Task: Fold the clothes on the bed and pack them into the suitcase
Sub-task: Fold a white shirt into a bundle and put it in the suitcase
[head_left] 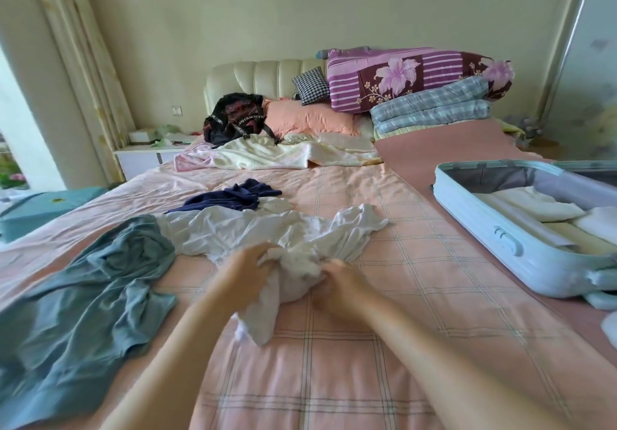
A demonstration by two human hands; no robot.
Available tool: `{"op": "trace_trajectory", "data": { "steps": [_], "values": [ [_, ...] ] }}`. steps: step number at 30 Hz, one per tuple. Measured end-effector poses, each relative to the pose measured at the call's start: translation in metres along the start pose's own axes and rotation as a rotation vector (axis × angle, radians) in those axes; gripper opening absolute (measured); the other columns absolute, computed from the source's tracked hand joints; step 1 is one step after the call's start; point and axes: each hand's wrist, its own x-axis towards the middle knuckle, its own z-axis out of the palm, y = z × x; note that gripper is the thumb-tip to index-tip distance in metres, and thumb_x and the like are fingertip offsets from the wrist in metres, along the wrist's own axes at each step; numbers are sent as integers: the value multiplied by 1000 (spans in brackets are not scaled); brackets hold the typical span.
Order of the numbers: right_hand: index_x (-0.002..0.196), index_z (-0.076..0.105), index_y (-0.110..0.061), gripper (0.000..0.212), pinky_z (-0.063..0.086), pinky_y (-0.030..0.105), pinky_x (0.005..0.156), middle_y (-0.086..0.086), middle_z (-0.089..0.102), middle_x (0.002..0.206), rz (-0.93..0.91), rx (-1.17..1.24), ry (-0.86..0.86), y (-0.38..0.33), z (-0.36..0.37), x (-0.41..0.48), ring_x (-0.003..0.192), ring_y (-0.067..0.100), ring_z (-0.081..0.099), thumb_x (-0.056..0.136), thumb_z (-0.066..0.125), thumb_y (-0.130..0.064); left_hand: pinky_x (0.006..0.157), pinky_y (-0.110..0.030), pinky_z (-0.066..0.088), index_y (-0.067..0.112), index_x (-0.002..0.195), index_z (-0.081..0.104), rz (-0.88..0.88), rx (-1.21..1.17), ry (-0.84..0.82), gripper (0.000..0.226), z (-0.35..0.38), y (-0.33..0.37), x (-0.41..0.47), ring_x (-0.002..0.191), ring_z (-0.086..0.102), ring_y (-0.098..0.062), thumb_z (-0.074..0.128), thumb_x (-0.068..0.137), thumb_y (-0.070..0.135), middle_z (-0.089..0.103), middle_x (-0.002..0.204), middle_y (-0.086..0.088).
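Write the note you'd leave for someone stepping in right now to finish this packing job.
Left hand and right hand both grip the bunched near edge of the white garment, which lies crumpled in the middle of the bed.
The blue-grey garment lies unfolded to the left. The navy garment lies crumpled beyond the white one.
The suitcase lies open on the right side of the bed.
Done: some folded pale clothes are already inside.
Left: fold the white, blue-grey and navy pieces, then pack them.
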Motion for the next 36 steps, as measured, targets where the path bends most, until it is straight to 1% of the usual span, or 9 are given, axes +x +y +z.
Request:
{"op": "trace_trajectory", "data": {
  "steps": [6,10,14,17,21,24,27,31,36],
  "values": [
    [124,62,-31,46,50,37,95,-2,57,126,16,145,115,-22,8,5,114,23,59,80,71,-38,79,-36,52,24,125,61,-327,274,285,39,-60,-36,-14,98,64,-32,53,89,9,69,109,-10],
    [127,61,-29,40,47,36,96,5,54,128,1,-17,68,-25,24,10,118,28,54,87,62,-35,98,-42,46,32,143,44,-211,484,116,57,-50,-44,-29,124,49,-26,57,90,16,51,141,-3],
    [119,70,-25,29,46,35,89,8,58,126,-10,-8,111,-33,32,14,116,29,57,95,53,-26,99,-36,47,52,121,54,-87,217,-351,60,-30,-26,-38,113,54,-9,74,65,64,52,124,20],
    [106,68,-23,17,47,31,77,-1,66,103,51,150,232,-36,32,16,95,23,63,98,54,-22,92,-36,48,48,130,44,-81,486,-545,81,-22,-32,-44,107,49,-15,83,59,50,43,124,15],
    [92,58,-29,14,54,33,74,-5,68,88,145,424,365,-40,21,10,83,21,68,96,54,-16,72,-35,53,29,98,60,-84,437,-109,20,-35,-42,-36,87,62,-24,65,81,22,65,98,1],
    [94,55,-30,18,60,40,72,2,74,79,97,485,189,-39,18,2,73,20,73,85,54,-15,70,-34,46,18,108,62,-272,452,270,21,-53,-53,-32,92,62,-32,51,90,19,67,105,-11],
    [100,63,-31,30,55,33,89,-8,71,98,-33,230,17,-34,22,-4,92,10,66,74,61,-16,89,-43,47,18,124,54,-399,563,266,34,-61,-69,-36,111,53,-35,51,90,23,59,123,-12],
    [140,47,-27,63,43,27,98,-4,49,130,-91,68,0,-37,35,5,120,12,50,81,65,-16,111,-46,29,37,148,34,-78,597,178,65,-48,-60,-34,139,31,-25,60,90,48,35,154,2],
    [151,41,-23,65,31,37,115,3,38,153,-198,-31,144,-48,54,33,140,22,37,89,61,-18,98,-36,42,34,152,29,-243,468,-74,65,-23,-76,-21,128,48,-29,57,94,45,48,146,-7]
  ]
}}
